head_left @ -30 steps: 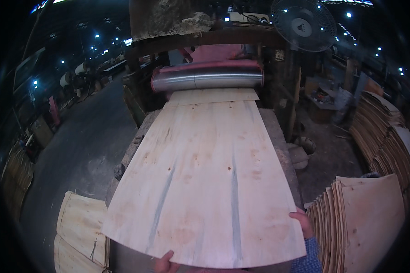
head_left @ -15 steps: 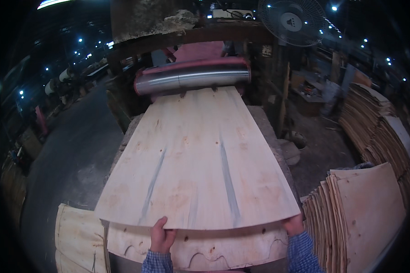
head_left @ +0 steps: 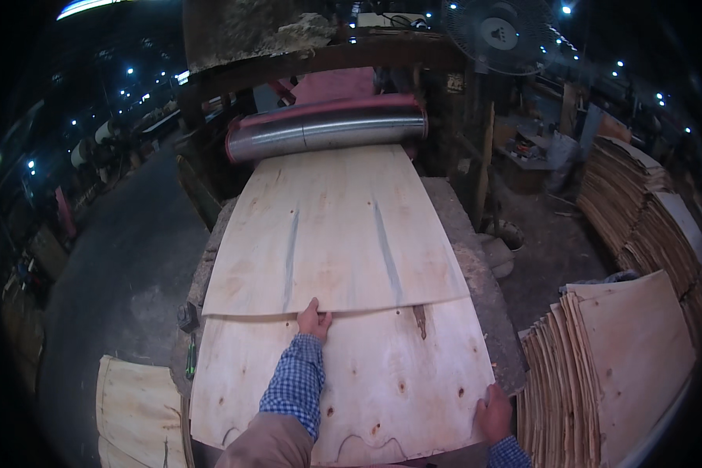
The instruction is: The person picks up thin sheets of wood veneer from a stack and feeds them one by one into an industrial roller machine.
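While the near-closed left hand (head_left: 313,320) pinches a grey-streaked pale wood sheet (head_left: 335,242), half-curled right hand (head_left: 495,416) touches a knotty pale sheet (head_left: 366,366) at 5 o'clock; can't tell its grip.

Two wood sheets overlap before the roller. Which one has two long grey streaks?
The upper sheet, its far end at the roller and its near edge at the left hand. The lower sheet, by the right hand, lacks such streaks.

upper veneer sheet (head_left: 335,249): cream, two blue-grey streaks | lower veneer sheet (head_left: 444,359): cream, brown knots, dark wavy line | left shirt sleeve (head_left: 295,378): blue-white check | roller (head_left: 331,131): silver, pinkish-red edging | floor (head_left: 125,253): grey
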Demonstrator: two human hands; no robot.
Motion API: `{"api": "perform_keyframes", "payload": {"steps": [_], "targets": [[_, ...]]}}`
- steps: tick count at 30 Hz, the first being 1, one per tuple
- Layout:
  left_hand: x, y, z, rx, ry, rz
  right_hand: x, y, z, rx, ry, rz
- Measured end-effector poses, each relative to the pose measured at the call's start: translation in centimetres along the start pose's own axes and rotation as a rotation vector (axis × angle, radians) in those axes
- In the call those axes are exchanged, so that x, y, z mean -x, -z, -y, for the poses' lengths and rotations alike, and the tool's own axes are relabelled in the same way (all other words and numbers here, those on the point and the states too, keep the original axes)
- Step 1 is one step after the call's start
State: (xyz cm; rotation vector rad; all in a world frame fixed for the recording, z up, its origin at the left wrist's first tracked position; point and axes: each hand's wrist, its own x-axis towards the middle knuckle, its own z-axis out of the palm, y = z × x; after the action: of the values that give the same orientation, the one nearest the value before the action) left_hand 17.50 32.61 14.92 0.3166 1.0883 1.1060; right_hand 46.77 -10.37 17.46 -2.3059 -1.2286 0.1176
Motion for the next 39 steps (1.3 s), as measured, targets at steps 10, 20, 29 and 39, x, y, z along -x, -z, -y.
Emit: {"api": "perform_keyframes", "payload": {"steps": [10, 20, 29, 39], "targets": [[21.3, 11.9, 3.7, -0.125, 0.172, 0.217, -5.7, 3.6, -2.0, -0.472, -0.286, 0.193], [36.9, 22.1, 8.4, 0.282, 0.440, 0.626, -12.3, 12.1, 8.9, -1.522, -0.120, 0.812], [34.1, 17.4, 3.4, 0.058, 0.102, 0.186, -9.8, 1.9, -4.0, -1.595, -0.365, 0.755], [38.2, 19.4, 7.7, 0.136, -0.056, 0.016, -8.9, 12.9, 3.3, -1.573, -0.193, 0.568]]}}
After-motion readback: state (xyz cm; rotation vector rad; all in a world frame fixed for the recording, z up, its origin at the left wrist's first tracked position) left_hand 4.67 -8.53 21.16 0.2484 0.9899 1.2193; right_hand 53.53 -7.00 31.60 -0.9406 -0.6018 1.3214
